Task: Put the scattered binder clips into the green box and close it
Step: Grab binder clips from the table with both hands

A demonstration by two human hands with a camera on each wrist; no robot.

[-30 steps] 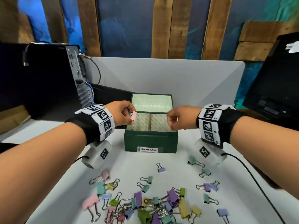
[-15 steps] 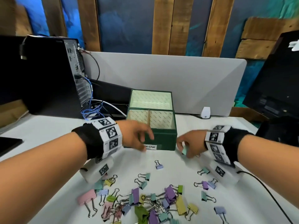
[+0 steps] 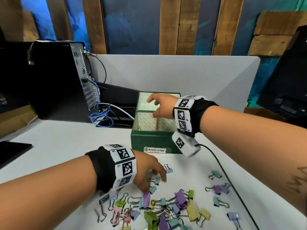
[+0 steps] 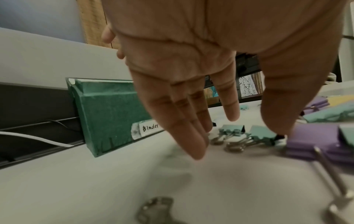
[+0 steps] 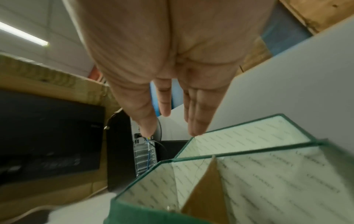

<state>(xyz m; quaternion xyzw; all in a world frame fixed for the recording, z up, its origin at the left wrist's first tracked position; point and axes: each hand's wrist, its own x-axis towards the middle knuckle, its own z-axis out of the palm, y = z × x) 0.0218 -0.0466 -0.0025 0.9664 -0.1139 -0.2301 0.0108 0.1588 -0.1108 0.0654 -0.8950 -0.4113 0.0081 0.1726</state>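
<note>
The green box (image 3: 154, 141), labelled "Binder Clips", stands open with its lid (image 3: 149, 102) tipped back and a cardboard divider (image 5: 206, 189) inside. My right hand (image 3: 152, 107) hovers over the box with straight, spread fingers and holds nothing; the right wrist view shows the right hand (image 5: 170, 133) empty above the lid. My left hand (image 3: 155, 184) reaches down to the table in front of the box. Its fingers (image 4: 195, 145) are extended beside two teal clips (image 4: 231, 131), and the thumb is at one teal clip (image 4: 260, 134). A pile of coloured binder clips (image 3: 166, 208) lies nearer me.
A black computer tower (image 3: 54, 80) with cables (image 3: 101, 117) stands at the left. Behind the box is a grey partition (image 3: 182, 77). A black wrist cable (image 3: 222, 173) runs across the table at the right, past loose clips (image 3: 217, 190). A dark monitor (image 3: 285, 90) is at far right.
My right hand rose from the table at the box's front right to above the box and opened; one teal clip is gone from there. My left hand dropped from the box to the clips.
</note>
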